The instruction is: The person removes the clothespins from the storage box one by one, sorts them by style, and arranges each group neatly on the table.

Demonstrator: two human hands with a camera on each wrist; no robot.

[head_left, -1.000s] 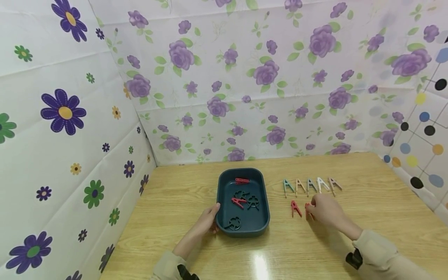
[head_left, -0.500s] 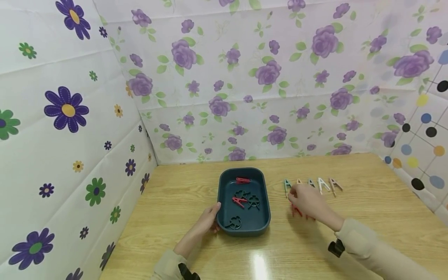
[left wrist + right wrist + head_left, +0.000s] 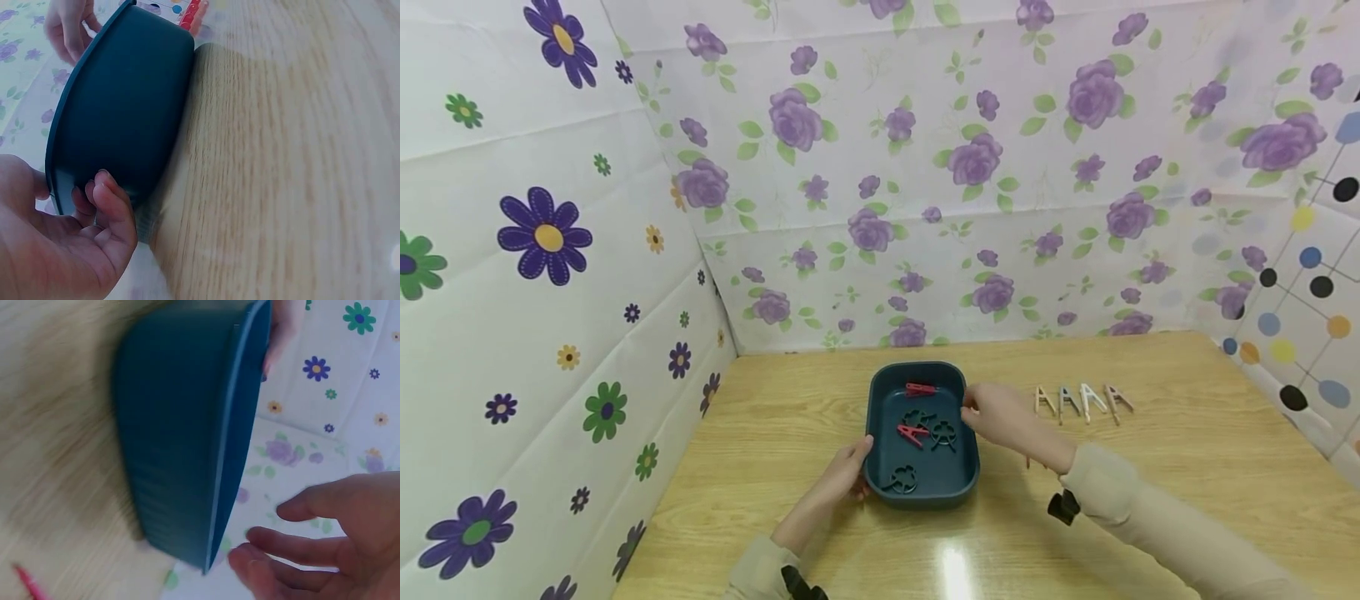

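Left hand (image 3: pixel 846 471) on the bin (image 3: pixel 921 502), midway along its left edge: thumb at the rim, fingers bent against the outer wall, a firm pinch.

Right hand (image 3: pixel 996 412) above the bin's right rim. Right wrist view: thumb and fingers parted, a moderate gap between, no object seen in them. Whether a fingertip brushes the rim, cannot tell.

Bin flat on the table (image 3: pixel 775 408), long sides running front to back; its far rim lies just short of the flowered cloth (image 3: pixel 857 283). Room to the left: a wide stretch of wood up to the side cloth (image 3: pixel 460 333). Room to the right: a narrower strip before the clips, spanned by the right hand.

Inside: 2 red clips (image 3: pixel 913 433), 3 dark rings (image 3: pixel 904 477); floor shows around them, most at the near right corner.

Outside: 4 pale clips (image 3: pixel 1093 397) visible in a row, small gaps between; red tips partly hidden beneath the right forearm.
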